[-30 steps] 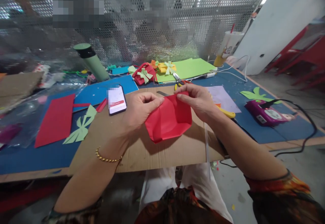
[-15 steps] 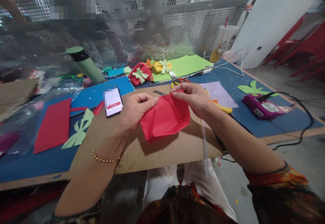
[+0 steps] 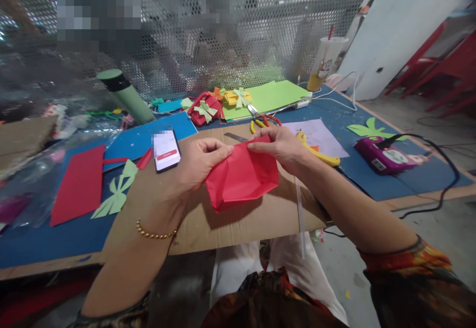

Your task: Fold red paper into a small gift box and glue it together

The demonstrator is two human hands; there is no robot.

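A folded red paper piece (image 3: 243,176) is held up over the brown cardboard sheet (image 3: 201,233). My left hand (image 3: 199,162) pinches its upper left corner between thumb and fingers. At the upper right edge, my right hand (image 3: 278,147) grips the paper with the thumb in front. The paper bulges like a pouch, with creases low on both sides. Just behind it a metal blade or ruler (image 3: 235,136) lies on the cardboard, partly hidden. A phone (image 3: 166,152) lies left of my left hand.
Pliers (image 3: 255,114), a yellow-handled glue gun (image 3: 323,157) and a purple power block (image 3: 385,155) with a black cable are on the blue table. A green bottle (image 3: 128,97) and a drink cup (image 3: 325,65) stand behind. Red paper (image 3: 78,184) and a green bow (image 3: 117,189) lie left.
My right hand has shifted slightly down and left along the paper's upper edge. The upper right part of the paper looks flatter. My left hand keeps its pinch.
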